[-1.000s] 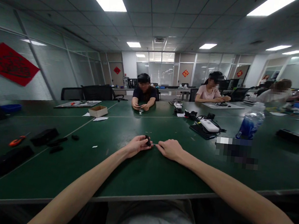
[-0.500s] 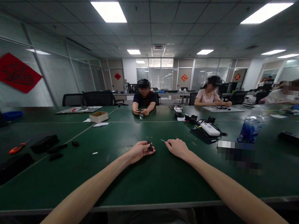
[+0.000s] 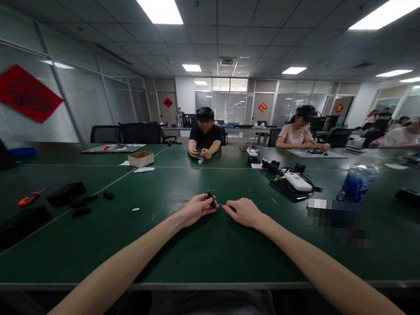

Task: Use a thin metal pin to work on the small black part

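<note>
Both my hands rest on the green table (image 3: pixel 200 255) a little beyond its near edge. My left hand (image 3: pixel 194 209) is closed round a small black part (image 3: pixel 211 199) that sticks out between its fingers. My right hand (image 3: pixel 244 212) is closed on a thin pin-like tool (image 3: pixel 222 205) whose tip meets the black part. The two hands nearly touch.
At the left lie an orange-handled tool (image 3: pixel 27 199) and several black parts (image 3: pixel 66 193). A cardboard box (image 3: pixel 140 159) stands further back. At the right are a phone and white device (image 3: pixel 295 182), a water bottle (image 3: pixel 357 180) and a black case (image 3: pixel 418 199). Three other people sit across the tables.
Half a second ago my right hand had drawn the thin tool away to the right; now it has come back and the tip is at the black part again.
</note>
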Demonstrator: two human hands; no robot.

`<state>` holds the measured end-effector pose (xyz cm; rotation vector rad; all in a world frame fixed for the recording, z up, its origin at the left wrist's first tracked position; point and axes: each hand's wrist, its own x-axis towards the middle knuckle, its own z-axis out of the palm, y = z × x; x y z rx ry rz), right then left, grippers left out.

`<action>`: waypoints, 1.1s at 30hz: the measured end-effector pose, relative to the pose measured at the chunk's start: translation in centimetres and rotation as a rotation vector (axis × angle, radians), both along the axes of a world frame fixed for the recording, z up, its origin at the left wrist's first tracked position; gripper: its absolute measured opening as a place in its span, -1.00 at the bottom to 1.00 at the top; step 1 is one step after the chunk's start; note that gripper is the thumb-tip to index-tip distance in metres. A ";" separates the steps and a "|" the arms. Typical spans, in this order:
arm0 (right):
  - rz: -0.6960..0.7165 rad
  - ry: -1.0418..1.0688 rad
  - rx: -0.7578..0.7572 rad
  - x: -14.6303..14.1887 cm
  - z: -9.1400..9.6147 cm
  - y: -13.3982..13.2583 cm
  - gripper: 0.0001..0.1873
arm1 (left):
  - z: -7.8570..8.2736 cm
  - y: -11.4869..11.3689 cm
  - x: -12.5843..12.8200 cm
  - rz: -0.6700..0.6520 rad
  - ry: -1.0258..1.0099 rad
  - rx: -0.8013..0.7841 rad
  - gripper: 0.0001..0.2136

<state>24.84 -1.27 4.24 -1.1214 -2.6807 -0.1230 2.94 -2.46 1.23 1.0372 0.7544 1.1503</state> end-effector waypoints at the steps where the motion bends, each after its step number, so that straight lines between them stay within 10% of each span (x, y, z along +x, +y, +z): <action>1: 0.000 0.005 0.007 0.1 0.0 0.0 -0.48 | -0.1 0.0 -0.1 -0.007 0.007 0.000 -0.83; 33: -0.098 -0.174 0.109 -1.2 0.7 -2.3 -0.45 | -1.2 0.7 -0.5 0.004 0.084 0.039 -0.86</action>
